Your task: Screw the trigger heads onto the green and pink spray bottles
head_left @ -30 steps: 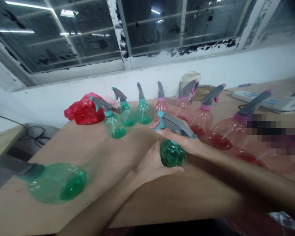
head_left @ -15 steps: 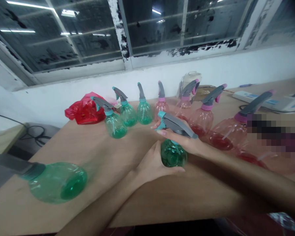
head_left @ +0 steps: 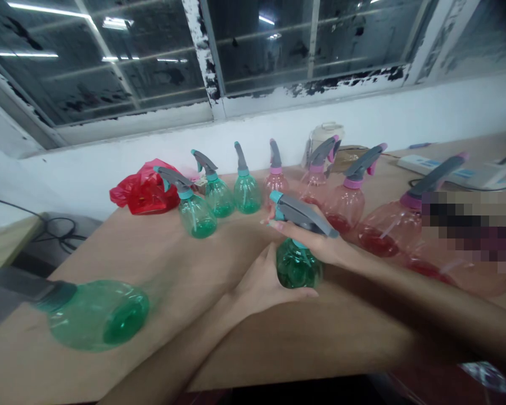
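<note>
A green spray bottle point(head_left: 298, 267) with a grey and teal trigger head stands near the table's front, between both hands. My left hand point(head_left: 259, 281) curves round the lower left side of its body, thumb along the front. Around the neck and trigger my right hand point(head_left: 316, 239) is closed, its fingers at the teal trigger. Three green spray bottles point(head_left: 197, 218) stand behind to the left, and another green spray bottle point(head_left: 99, 315) is at the near left. On the right, several pink spray bottles point(head_left: 344, 205) form a curved row, with red liquid in some.
A crumpled red plastic bag point(head_left: 145, 188) lies at the table's back left. Behind the pink bottles are a whitish container point(head_left: 326, 135) and a white power strip point(head_left: 438, 169) with a cable. Black cable point(head_left: 61, 233) hangs by the left edge. A window is behind.
Both hands keep the same hold on the green spray bottle. The whole view has shifted very slightly; nothing else has visibly moved.
</note>
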A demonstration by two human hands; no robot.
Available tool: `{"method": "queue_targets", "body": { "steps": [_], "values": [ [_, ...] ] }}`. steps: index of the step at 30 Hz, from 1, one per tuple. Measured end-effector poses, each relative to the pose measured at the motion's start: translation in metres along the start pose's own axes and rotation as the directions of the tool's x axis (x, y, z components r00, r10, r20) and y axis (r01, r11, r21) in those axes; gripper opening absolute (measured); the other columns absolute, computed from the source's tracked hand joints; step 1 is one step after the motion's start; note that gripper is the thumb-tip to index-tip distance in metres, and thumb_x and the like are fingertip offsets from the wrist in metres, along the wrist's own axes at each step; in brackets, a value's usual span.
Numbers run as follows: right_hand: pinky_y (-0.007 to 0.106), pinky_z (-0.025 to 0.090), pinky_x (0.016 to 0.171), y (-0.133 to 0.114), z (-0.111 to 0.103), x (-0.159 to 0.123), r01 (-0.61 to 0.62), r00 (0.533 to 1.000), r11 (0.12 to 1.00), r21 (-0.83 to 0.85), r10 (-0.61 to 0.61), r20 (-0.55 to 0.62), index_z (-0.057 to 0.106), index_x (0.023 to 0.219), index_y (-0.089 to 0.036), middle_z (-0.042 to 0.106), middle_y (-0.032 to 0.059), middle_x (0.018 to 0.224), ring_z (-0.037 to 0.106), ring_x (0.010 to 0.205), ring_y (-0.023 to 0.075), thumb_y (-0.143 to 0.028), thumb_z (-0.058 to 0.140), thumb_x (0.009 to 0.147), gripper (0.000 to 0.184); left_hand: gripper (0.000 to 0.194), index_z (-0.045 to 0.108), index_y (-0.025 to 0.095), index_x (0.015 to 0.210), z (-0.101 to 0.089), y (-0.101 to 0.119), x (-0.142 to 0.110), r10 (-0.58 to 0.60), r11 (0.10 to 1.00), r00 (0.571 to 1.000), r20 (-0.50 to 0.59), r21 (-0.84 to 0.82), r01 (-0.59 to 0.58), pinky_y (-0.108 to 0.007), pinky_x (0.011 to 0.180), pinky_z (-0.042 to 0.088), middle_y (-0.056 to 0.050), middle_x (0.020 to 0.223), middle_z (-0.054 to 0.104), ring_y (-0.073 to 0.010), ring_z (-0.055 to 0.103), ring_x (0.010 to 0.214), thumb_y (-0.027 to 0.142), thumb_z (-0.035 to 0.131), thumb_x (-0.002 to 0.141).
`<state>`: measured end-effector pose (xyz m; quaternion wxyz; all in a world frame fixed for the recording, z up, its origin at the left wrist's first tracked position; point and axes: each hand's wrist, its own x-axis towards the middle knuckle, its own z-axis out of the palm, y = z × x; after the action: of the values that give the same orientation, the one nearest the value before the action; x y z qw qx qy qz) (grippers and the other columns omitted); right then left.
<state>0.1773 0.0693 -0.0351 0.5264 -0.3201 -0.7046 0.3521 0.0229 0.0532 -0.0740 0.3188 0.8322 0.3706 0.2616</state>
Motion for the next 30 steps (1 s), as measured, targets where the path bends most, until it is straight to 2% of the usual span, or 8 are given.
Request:
{"method": "queue_targets", "body": {
  "steps": [4, 11, 17, 25, 30],
  "values": [
    [0.030, 0.047, 0.070, 0.0009, -0.0003, 0.0018, -0.003, 1.000, 0.999, 0.033, 0.003, 0.012, 0.062, 0.091, -0.025, 0.065, -0.0016, 0.082, 0.059, 0.072, 0.0138, -0.037, 0.060, 0.083, 0.015, 0.091, 0.037, 0.022, 0.132, 0.0001, -0.0018, -0.0008, -0.031, 1.000, 1.000, 0.001, -0.003, 0.031, -0.055, 0.093, 0.043, -0.013, 0.124, 0.053, -0.0371, 0.050, 0.116, 0.053, 0.078, 0.057],
    [0.030, 0.046, 0.066, 0.0008, 0.0000, -0.0017, 0.002, 1.000, 1.000, 0.029, -0.002, 0.005, 0.063, 0.091, -0.027, 0.065, -0.0025, 0.080, 0.058, 0.067, 0.0136, -0.037, 0.060, 0.082, 0.014, 0.093, 0.033, 0.022, 0.135, -0.0006, -0.0018, 0.0004, 0.019, 0.999, 1.000, 0.016, -0.030, -0.018, -0.057, 0.099, 0.038, -0.014, 0.129, 0.049, -0.0378, 0.044, 0.123, 0.051, 0.078, 0.059],
    [0.032, 0.047, 0.073, 0.0003, 0.0005, -0.0012, -0.002, 1.000, 0.999, 0.051, 0.001, 0.011, 0.062, 0.092, -0.027, 0.066, -0.0010, 0.092, 0.058, 0.074, 0.0146, -0.037, 0.060, 0.082, 0.014, 0.098, 0.029, 0.022, 0.138, -0.0001, -0.0034, -0.0006, -0.012, 0.999, 1.000, 0.026, -0.042, 0.013, -0.057, 0.098, 0.038, -0.014, 0.132, 0.047, -0.0380, 0.043, 0.124, 0.052, 0.078, 0.058],
    [0.032, 0.047, 0.073, -0.0029, 0.0003, -0.0012, -0.012, 1.000, 0.999, 0.031, 0.011, 0.026, 0.062, 0.093, -0.027, 0.066, -0.0006, 0.095, 0.059, 0.075, 0.0148, -0.036, 0.060, 0.082, 0.014, 0.099, 0.028, 0.023, 0.139, -0.0008, -0.0032, -0.0001, 0.024, 0.999, 1.000, 0.020, -0.022, -0.023, -0.054, 0.100, 0.038, -0.013, 0.132, 0.048, -0.0361, 0.045, 0.122, 0.049, 0.079, 0.058],
    [0.032, 0.049, 0.071, 0.0000, 0.0011, -0.0014, -0.013, 1.000, 1.000, -0.005, 0.013, 0.004, 0.061, 0.089, -0.026, 0.064, -0.0006, 0.084, 0.060, 0.073, 0.0157, -0.039, 0.060, 0.082, 0.014, 0.101, 0.026, 0.024, 0.140, -0.0009, -0.0027, -0.0002, 0.006, 1.000, 1.000, 0.022, -0.028, -0.005, -0.057, 0.098, 0.039, -0.014, 0.131, 0.048, -0.0386, 0.044, 0.123, 0.051, 0.079, 0.058]
  ]
}}
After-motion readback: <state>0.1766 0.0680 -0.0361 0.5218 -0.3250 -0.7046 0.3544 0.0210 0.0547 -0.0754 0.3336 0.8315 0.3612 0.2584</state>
